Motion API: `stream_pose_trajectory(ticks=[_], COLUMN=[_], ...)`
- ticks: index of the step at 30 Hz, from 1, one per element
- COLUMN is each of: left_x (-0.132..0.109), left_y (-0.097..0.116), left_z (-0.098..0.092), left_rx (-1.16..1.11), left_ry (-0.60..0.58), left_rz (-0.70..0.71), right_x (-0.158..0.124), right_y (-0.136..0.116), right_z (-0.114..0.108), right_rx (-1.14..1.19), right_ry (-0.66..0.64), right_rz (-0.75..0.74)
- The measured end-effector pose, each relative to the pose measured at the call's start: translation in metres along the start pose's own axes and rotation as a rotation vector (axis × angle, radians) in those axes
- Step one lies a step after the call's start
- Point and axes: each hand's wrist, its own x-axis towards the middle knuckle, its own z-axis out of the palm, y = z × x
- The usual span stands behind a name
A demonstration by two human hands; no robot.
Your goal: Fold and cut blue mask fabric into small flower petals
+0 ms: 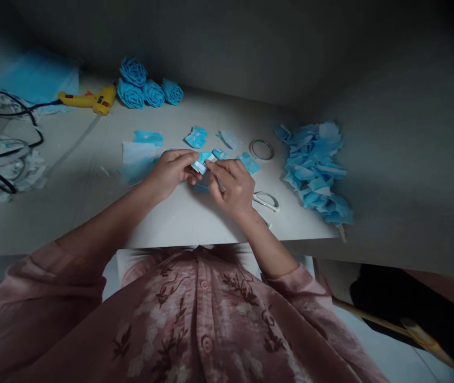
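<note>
Between both hands, a little over the table, is a small blue-and-white piece of mask fabric (200, 164). My left hand (173, 171) pinches its left side between thumb and fingers. The fingertips of my right hand (233, 186) close on its right side; a thin pale strip shows under those fingers, too small to make out. Around the hands lie more cut pieces: a crumpled blue piece (197, 137), a pale piece (230, 139) and a flat blue piece (249, 163). Scissors (267, 202) lie partly hidden beneath my right wrist.
Several rolled blue fabric roses (133, 94) stand at the back beside a yellow glue gun (99, 100) with a black cord. Blue mask sheets (37, 77) and white scraps (15, 165) are at left. A wire ring (262, 149) and a blue scrap heap (316, 170) are at right.
</note>
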Motion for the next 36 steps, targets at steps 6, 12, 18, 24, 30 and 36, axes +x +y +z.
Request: stream_pose_trajectory(ticks=[6,12,18,24,30,36], left_x=[0.000,0.001,0.001,0.001,-0.001,0.001], left_y=[0.000,0.000,0.000,-0.002,0.001,0.001], left_z=[0.001,0.000,0.001,0.001,0.000,-0.001], left_rx=[0.011,0.113,0.196,0.253,0.204,0.189], left_ry=[-0.059,-0.027,-0.052,-0.078,-0.088,-0.022], left_rz=[0.015,0.004,0.053,0.116,0.091,0.008], right_x=[-0.001,0.003,0.005,0.005,0.006,-0.003], right_y=[-0.003,0.002,0.028,0.037,0.035,0.037], right_z=[0.001,-0.010,-0.001,0.018,0.018,0.022], right_rx=[-0.017,0.280,0.723,0.951,0.991,0.871], right_ry=[-0.023,-0.044,-0.209,-0.287,-0.231,-0.175], right_rz=[0.063,0.270,0.549,0.615,0.671,0.674])
